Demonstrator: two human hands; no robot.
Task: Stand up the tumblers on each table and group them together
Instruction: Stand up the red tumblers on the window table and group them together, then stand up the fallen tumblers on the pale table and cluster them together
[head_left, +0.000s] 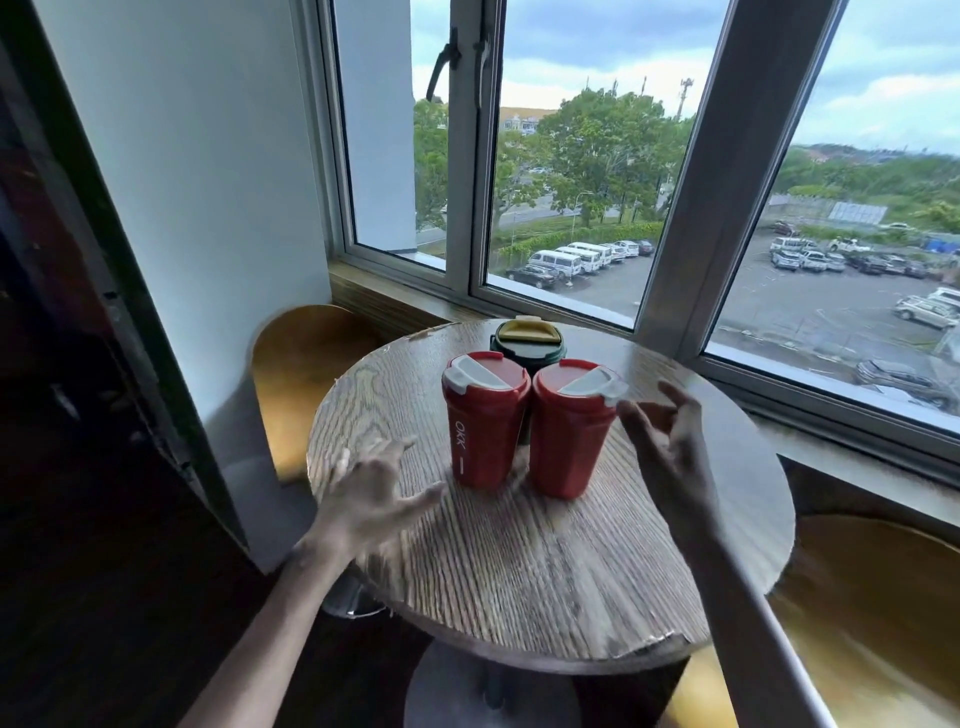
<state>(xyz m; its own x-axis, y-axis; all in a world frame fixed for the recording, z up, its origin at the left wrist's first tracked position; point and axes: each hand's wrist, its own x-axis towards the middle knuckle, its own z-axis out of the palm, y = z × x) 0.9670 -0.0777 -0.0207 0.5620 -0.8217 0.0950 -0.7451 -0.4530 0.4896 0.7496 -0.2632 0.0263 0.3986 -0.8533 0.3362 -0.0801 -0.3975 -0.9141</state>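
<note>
Two red tumblers with white lids stand upright side by side near the middle of the round wooden table (519, 561): the left red tumbler (483, 421) and the right red tumbler (569, 431). Behind them a dark green tumbler (527, 343) with a yellow lid stands upright, touching or nearly touching both. My left hand (374, 493) hovers open, blurred, just left of the left red tumbler. Just right of the right red tumbler, my right hand (670, 447) is open with curled fingers and holds nothing.
A wooden stool (306, 358) stands at the far left of the table, another wooden seat (872, 597) at the lower right. A window sill and large windows (571, 182) run behind the table. A white wall and dark doorframe are on the left.
</note>
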